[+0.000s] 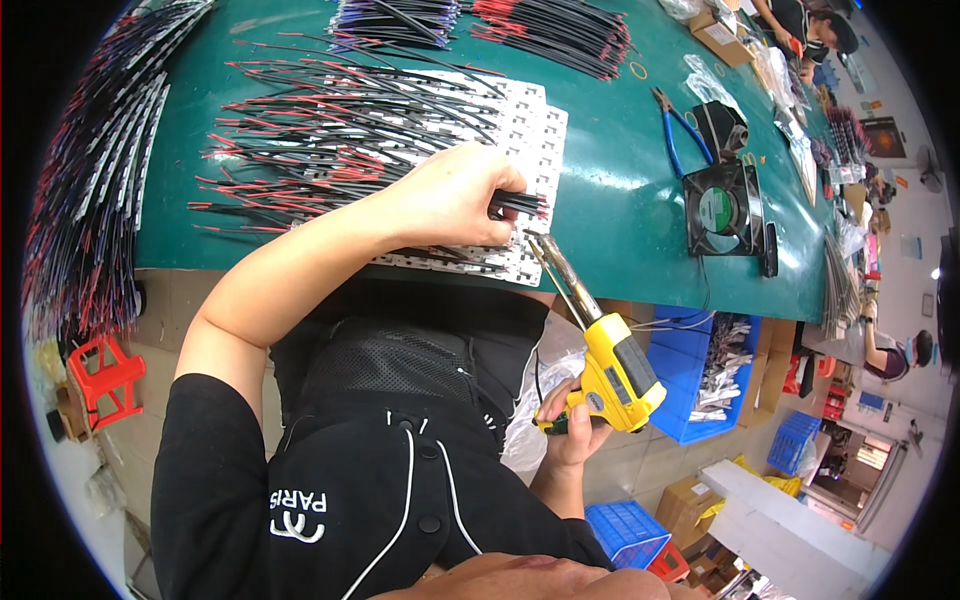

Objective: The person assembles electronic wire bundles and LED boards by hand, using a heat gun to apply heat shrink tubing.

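My left hand [450, 195] reaches over the white circuit board panels [545, 160] with its fingers closed on a small bunch of black wires [522, 204]. The wire ends point right, near the tip of the yellow soldering gun [618, 370]. My right hand [577, 420] is wrapped round the gun's grip below the table's front edge. The gun's metal barrel and thin feed tube slant up to the panels' right edge. Whether the tip touches a wire cannot be made out. Many black wires with red ends [290, 150] lie across the panels, pointing left.
Wire bundles [560, 35] lie at the back of the green table [610, 140]. To the right are blue-handled pliers [672, 135] and a black fan [722, 212]. Wired strips [110, 150] are heaped far left. Below stand a blue bin [680, 370] and a red stool [105, 380]. Other people sit far right.
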Demonstrator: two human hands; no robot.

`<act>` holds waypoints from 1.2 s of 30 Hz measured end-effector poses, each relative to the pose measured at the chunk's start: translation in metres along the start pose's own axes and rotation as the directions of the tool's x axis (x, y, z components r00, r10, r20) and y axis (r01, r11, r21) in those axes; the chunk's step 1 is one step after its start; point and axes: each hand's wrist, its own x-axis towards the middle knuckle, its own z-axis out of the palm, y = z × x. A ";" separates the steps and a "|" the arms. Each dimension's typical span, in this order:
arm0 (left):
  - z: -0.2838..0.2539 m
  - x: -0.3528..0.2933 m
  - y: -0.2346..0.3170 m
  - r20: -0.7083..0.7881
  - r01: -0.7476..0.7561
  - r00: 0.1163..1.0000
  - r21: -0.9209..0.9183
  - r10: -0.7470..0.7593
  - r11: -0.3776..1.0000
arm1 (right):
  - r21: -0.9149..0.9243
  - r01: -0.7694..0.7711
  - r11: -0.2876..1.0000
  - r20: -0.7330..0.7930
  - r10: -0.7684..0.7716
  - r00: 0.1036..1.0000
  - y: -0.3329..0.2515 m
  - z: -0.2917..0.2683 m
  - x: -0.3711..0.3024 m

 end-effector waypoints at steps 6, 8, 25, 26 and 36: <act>0.001 0.000 -0.001 0.008 -0.059 0.998 0.024 0.059 0.998 | -0.033 -0.012 0.999 -0.011 0.012 1.000 0.001 0.003 -0.001; 0.002 0.000 -0.002 0.004 -0.065 0.998 0.033 0.064 0.997 | -0.045 -0.017 0.999 -0.012 0.017 1.000 0.001 0.003 -0.002; 0.004 0.001 -0.002 0.000 -0.146 0.989 0.126 0.147 0.981 | -0.069 0.032 0.997 -0.062 -0.036 0.997 -0.001 0.005 0.001; 0.004 0.001 -0.002 -0.002 -0.145 0.989 0.127 0.147 0.981 | -0.072 0.039 0.997 -0.053 -0.043 0.998 0.000 0.005 0.001; -0.051 -0.001 0.019 -0.504 -0.040 0.826 0.394 0.253 0.918 | -0.030 0.091 0.995 -0.018 -0.092 0.996 -0.004 0.008 0.006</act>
